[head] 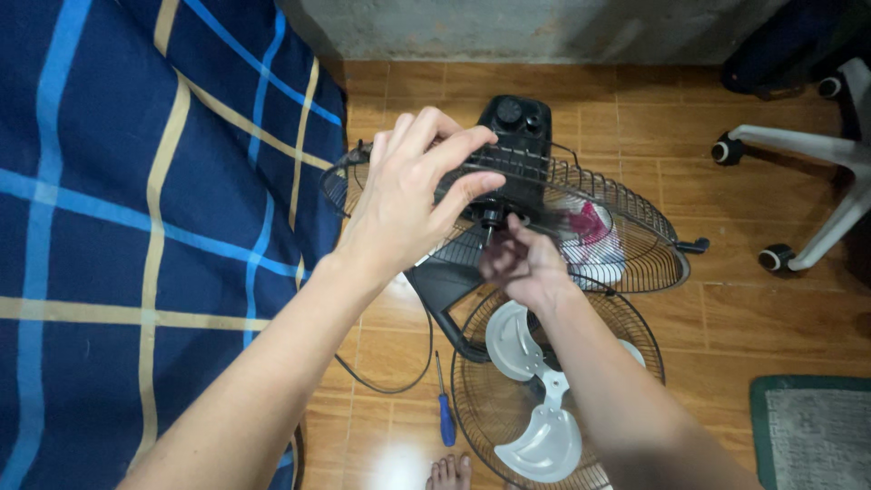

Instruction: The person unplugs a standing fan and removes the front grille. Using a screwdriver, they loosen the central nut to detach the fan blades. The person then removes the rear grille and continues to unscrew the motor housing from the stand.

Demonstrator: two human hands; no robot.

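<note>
A black electric fan [513,127] lies taken apart on the tiled floor. My left hand [408,195] grips the top of its black wire rear guard [626,218], fingers curled over the rim near the motor. My right hand [522,263] pinches the small black fitting [491,218] on the motor shaft at the guard's centre. The second wire guard [472,399] lies flat on the floor below. A white three-blade propeller [535,390] rests inside it, under my right forearm.
A blue-handled screwdriver [445,413] lies on the floor beside the black power cord [390,386]. A blue plaid bed cover [136,227] fills the left. White office chair legs [817,154] with castors stand at right. A grey mat [812,431] sits at bottom right. Toes [451,472] show below.
</note>
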